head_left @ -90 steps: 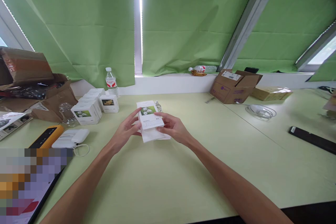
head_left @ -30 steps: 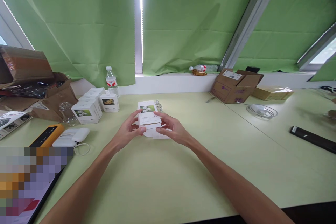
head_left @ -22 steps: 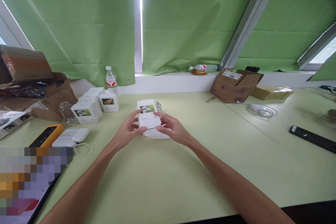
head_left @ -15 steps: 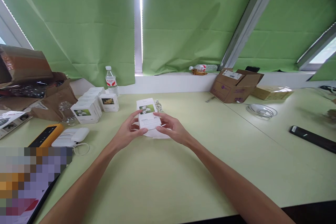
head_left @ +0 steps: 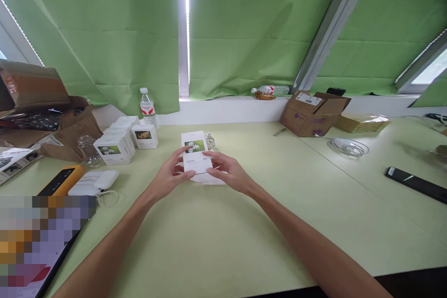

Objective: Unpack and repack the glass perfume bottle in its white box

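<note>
Left hand [head_left: 170, 178] and right hand [head_left: 228, 172], fingers closed, grip a white card [head_left: 195, 160] (flower photo [head_left: 194, 146]).

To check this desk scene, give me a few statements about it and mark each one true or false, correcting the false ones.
The left hand and right hand hold a white printed card showing a flower photo. True.

The left hand grips a plastic water bottle. False: the bottle stands at the far edge of the desk, away from the hands.

White boxes stand to the left of the hands. True.

The cardboard box on the right is sealed shut. False: its flaps stand open.

Green curtains hang behind the desk. True.
</note>
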### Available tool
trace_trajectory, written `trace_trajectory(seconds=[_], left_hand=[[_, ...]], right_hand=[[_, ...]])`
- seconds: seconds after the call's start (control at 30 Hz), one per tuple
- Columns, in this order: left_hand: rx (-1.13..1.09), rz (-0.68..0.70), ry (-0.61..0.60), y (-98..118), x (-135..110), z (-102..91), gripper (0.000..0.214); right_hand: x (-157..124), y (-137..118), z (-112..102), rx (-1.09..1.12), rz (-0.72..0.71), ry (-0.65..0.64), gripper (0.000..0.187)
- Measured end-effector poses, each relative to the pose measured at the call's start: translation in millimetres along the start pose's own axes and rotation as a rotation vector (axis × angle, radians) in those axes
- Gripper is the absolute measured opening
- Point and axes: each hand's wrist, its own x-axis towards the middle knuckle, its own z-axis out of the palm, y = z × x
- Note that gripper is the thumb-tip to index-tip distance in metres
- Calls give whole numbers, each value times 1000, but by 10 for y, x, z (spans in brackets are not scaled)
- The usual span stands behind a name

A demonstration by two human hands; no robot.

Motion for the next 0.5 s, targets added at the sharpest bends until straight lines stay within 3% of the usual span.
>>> trace_trajectory(seconds=[0.2,0.5], left_hand=[[-63,14,-50,18,-7,-31,69],[-64,22,-28,-4,5,-27,70]], right_hand=[[0,-3,-8,14,-1,-10,50],[7,24,-8,37,-19,-32,48]])
